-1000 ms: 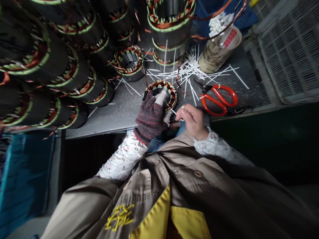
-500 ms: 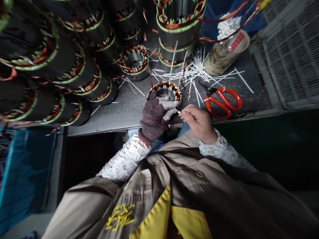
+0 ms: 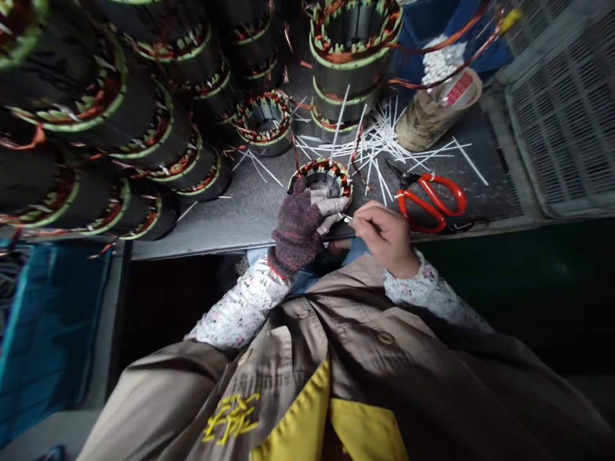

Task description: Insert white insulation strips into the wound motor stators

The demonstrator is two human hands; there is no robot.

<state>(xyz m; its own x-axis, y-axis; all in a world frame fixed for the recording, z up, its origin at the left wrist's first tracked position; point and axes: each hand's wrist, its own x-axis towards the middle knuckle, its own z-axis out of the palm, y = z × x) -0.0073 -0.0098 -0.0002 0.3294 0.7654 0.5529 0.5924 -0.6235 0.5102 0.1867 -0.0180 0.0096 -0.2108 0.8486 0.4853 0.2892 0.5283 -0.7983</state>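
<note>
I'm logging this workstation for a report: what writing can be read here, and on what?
Yellow embroidered characters on the jacket: too blurred to read.
Red-and-white label on the bag: too small to read.

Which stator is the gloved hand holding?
The wound stator nearest the bench edge, gripped by the gloved left hand. It's the only one held; the similar stator just beyond it sits untouched on the bench.

Stator (image 3: 320, 176): copper windings, green rim. Glove (image 3: 295, 230): maroon-grey flecked knit, pale fingers. Sleeves (image 3: 239, 314): white, small floral print. Scissors (image 3: 431, 203): red handles. Strips (image 3: 379, 144): white. Jacket (image 3: 384, 384): beige, yellow panels. Crate (image 3: 562, 109): grey.
</note>
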